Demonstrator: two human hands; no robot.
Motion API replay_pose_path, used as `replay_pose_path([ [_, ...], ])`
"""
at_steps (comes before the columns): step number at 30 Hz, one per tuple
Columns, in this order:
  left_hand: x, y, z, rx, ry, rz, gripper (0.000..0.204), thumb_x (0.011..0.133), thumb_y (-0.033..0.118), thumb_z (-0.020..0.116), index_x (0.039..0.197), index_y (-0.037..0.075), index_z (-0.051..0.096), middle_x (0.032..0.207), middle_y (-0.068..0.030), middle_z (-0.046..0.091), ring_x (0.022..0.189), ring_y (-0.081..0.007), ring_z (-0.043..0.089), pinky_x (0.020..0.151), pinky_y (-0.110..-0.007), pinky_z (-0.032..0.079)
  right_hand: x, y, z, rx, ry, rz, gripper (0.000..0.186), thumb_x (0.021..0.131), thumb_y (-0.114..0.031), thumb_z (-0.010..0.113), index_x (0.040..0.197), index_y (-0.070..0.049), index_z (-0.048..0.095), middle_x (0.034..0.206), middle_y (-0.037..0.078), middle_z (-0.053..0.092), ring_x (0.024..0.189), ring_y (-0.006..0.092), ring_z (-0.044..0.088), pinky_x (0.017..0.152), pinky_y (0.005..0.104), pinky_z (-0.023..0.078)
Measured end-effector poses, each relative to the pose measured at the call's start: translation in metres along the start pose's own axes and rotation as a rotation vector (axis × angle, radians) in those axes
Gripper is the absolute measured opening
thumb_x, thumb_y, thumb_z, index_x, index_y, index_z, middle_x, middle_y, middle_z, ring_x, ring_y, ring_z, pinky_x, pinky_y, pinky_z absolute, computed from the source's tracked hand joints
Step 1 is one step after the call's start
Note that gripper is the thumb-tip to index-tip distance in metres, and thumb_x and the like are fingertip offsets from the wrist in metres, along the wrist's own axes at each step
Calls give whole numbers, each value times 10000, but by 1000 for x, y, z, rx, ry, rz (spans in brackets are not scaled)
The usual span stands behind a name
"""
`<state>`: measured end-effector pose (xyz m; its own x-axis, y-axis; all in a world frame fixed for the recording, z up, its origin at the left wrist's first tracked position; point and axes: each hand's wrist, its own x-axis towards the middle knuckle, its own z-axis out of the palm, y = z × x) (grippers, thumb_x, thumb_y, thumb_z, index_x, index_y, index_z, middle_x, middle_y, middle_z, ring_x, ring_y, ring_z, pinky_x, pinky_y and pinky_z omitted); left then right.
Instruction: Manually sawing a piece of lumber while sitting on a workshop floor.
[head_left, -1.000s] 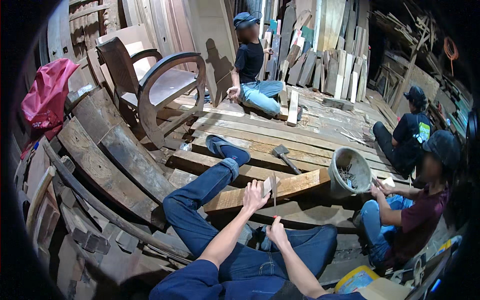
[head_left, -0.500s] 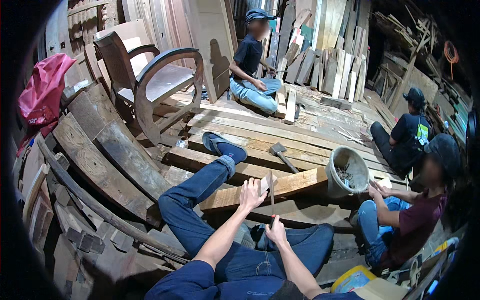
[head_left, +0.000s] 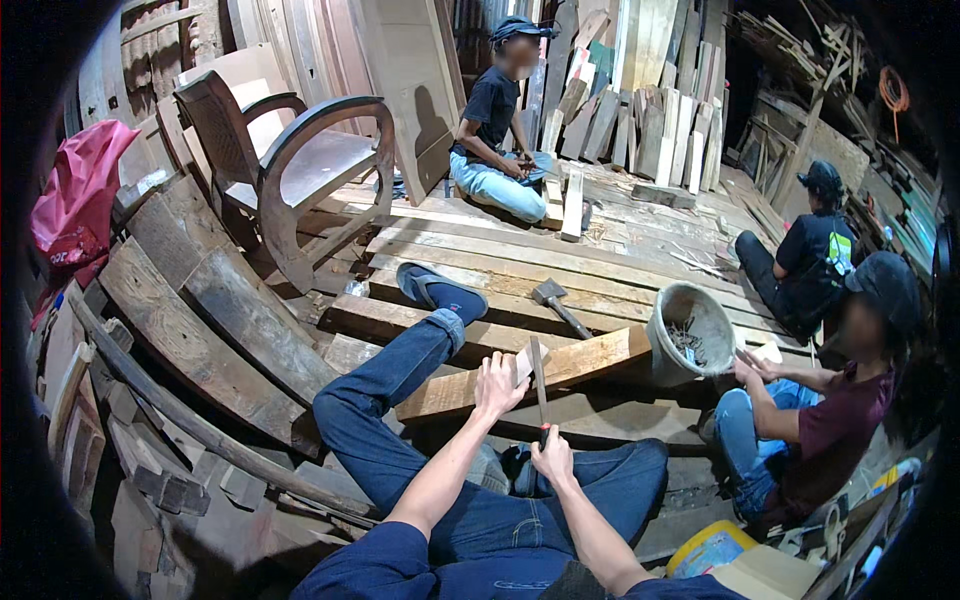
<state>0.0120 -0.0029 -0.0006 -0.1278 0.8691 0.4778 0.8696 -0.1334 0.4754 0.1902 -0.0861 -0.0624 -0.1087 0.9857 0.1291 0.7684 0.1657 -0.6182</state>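
Note:
Closed around a small pale wood block (head_left: 524,364), my left hand (head_left: 497,385) steadies it on top of a thick, rough wooden beam (head_left: 585,362). In my right hand (head_left: 552,460) is the dark handle of a file (head_left: 540,385), a long, narrow, flat metal strip. Its upper part lies against the right side of the block, pointing away from me. My fingers hide much of the block and most of the handle. Beyond the beam, a hatchet-like tool (head_left: 562,305) with a broad metal head rests on the planks.
A grey bucket (head_left: 662,345) of metal pieces stands at the beam's right end. A co-worker in maroon (head_left: 850,430) sits right; two others sit farther off. A wooden armchair (head_left: 290,185) and curved boards (head_left: 190,330) are left. A yellow-rimmed container (head_left: 705,545) is near right.
The view has shifted slightly. My hands keep the same grip, with the file still against the block. The co-worker at the back has brought both hands together in the lap.

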Motion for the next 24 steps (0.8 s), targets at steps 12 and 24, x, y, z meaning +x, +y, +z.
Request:
replay_pose_path([
  [12,-3,0,-1,-11,3,1,505,717,326,752,1087,23,590,1048,-171,550,996,-371,532,858,-478,457,-2,-5,-4,-13,-12,34,360,814,-214,623,1078,-7,493,812,305,645,767,484,641,688,551,526],
  [24,0,0,-1,3,-27,3,498,723,323,756,1083,30,577,1078,-162,541,999,-366,526,860,-476,463,0,-7,-4,13,26,23,340,809,-220,623,1050,-5,513,751,282,635,718,475,631,641,545,506],
])
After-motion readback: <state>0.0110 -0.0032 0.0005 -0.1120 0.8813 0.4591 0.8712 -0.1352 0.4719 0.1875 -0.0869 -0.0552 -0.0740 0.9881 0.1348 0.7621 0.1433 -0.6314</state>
